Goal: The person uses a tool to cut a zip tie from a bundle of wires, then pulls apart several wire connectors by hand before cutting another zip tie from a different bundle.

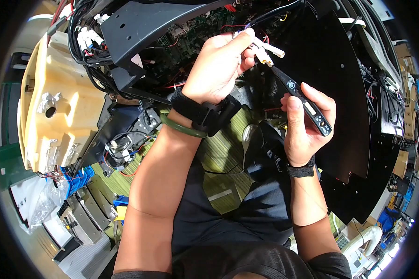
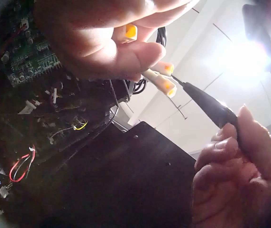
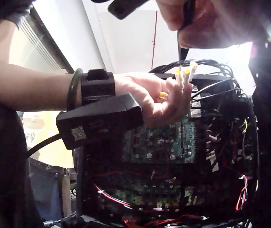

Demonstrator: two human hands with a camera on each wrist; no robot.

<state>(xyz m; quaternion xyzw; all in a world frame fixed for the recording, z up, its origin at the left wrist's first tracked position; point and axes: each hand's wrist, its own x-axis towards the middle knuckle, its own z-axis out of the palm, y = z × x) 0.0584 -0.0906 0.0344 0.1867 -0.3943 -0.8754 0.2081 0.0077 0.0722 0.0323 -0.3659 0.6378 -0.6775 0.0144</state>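
Observation:
My left hand pinches a small bunch of white plug connectors with wires running back from them. Yellow-orange inserts show in the connectors' ends in the left wrist view, and another connector pokes out between the fingers. In my right hand is a black pen-type tester with a small display window and buttons, gripped between thumb and fingers. Its thin metal tip meets the open end of one connector, as the right wrist view shows with the tester pointing down at it.
Behind the hands, a black housing holds a green circuit board and many cables. A black bracket juts over it. To the right stands a large black panel, to the left a yellow shell. Loose wired parts lie on the green floor.

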